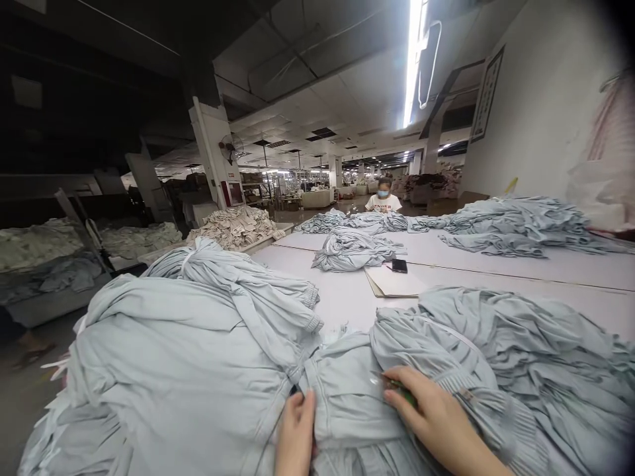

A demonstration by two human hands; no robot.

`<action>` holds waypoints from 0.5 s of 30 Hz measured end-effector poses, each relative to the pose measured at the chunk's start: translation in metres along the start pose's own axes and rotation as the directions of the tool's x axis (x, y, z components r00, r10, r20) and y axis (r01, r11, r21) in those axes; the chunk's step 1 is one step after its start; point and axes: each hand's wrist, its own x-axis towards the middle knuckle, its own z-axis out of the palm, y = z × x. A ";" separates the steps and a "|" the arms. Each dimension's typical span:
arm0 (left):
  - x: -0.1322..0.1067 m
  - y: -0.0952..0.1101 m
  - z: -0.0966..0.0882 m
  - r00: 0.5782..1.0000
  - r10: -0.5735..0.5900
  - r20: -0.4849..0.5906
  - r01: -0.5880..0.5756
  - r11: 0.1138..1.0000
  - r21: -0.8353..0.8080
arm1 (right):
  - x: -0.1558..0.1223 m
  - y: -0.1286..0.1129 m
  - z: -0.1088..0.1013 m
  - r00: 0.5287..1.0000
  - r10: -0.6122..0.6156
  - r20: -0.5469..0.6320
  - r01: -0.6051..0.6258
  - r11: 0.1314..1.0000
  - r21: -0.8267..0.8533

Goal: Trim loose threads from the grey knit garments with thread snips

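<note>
A pale blue-grey garment (354, 390) with stitched seams lies spread in front of me, its ribbed parts and folds running under neighbouring pieces. Along its left seam, my left hand (296, 430) is closed with the fabric pinched between thumb and fingers; a small dark spot shows just above the fingertips. My right hand (436, 413) rests over the garment's right side, wrapped round small green-handled thread snips (407, 393). Most of the snips is hidden in the palm, with a faint metallic glint at the tip.
Bundled garments of the same colour form a large pile (188, 344) on the left and another pile (536, 350) on the right. Farther back on the white table (342, 294) lie papers (391, 283), a black phone-like object (399, 266) and more heaps. A masked person (383, 200) is at the far end.
</note>
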 end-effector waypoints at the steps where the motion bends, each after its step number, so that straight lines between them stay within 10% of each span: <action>1: 0.010 -0.004 0.002 0.998 -0.044 0.044 0.045 0.999 -0.031 | 0.002 -0.010 0.003 1.000 -0.021 0.007 0.021 1.000 -0.009; 9: 0.011 -0.016 0.024 0.986 -0.003 0.169 0.077 0.897 -0.435 | 0.006 -0.049 0.022 0.986 -0.138 0.091 0.127 0.986 0.112; 15: -0.018 -0.036 0.054 0.983 0.168 0.073 -0.140 0.947 -0.288 | 0.006 -0.040 0.019 0.997 0.068 -0.034 -0.050 0.918 0.393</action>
